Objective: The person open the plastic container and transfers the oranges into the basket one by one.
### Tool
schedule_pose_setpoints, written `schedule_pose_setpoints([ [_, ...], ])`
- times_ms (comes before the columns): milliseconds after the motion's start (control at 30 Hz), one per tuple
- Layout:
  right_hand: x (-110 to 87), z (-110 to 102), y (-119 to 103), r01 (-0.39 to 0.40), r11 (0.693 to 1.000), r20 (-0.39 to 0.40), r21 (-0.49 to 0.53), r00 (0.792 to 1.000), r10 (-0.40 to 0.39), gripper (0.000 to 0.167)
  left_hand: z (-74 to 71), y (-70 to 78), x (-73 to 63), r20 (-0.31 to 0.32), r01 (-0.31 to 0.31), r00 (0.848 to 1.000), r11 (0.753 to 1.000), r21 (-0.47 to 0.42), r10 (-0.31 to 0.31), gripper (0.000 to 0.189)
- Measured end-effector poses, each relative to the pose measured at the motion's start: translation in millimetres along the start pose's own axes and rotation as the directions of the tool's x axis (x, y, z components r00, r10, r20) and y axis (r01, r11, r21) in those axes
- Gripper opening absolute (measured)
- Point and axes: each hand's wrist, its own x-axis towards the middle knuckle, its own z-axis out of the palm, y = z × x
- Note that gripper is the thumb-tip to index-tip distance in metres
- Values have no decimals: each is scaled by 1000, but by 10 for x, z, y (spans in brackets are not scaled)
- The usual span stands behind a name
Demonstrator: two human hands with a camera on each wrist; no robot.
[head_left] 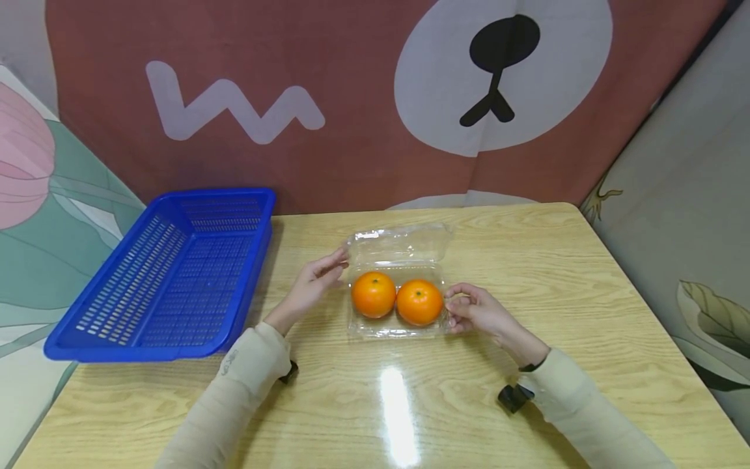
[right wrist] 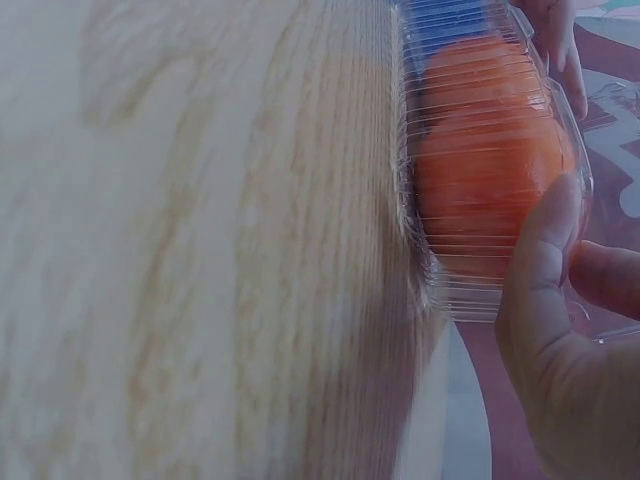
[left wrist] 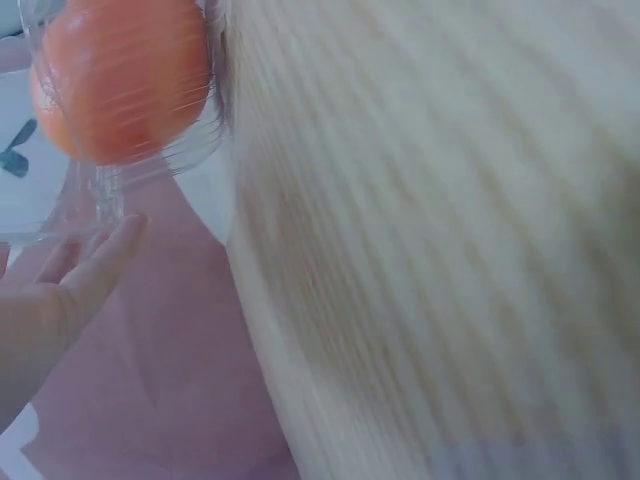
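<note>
A clear plastic clamshell container (head_left: pixel 363 329) lies on the table with its lid (head_left: pixel 398 246) raised at the back. Two oranges sit side by side in its base, the left orange (head_left: pixel 374 294) and the right orange (head_left: pixel 419 302). My left hand (head_left: pixel 316 280) reaches to the lid's left edge, its fairly straight fingers touching the plastic there. At the container's right side, my right hand (head_left: pixel 477 311) pinches the rim between thumb and bent fingers. The right wrist view shows the thumb (right wrist: pixel 545 260) against the clear side wall, close to one orange.
A blue plastic basket (head_left: pixel 246 326) with slotted walls stands on the left of the wooden table (head_left: pixel 515 254), close to my left forearm. Behind the table hangs a brown cloth (head_left: pixel 351 163) with a bear's face. Printed fabric also covers both sides.
</note>
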Motion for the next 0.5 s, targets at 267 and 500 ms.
schedule_pose_setpoints([
  [267,-6,-6,-15,-2,1000,5,-1,1000,2,20,-13,-18,152,-102,36,994,999,-40,-40,36],
  [500,-6,3,-18,-4,1000,10,11,1000,4,20,-25,-50,251,-170,24,985,1000,16,-21,34],
])
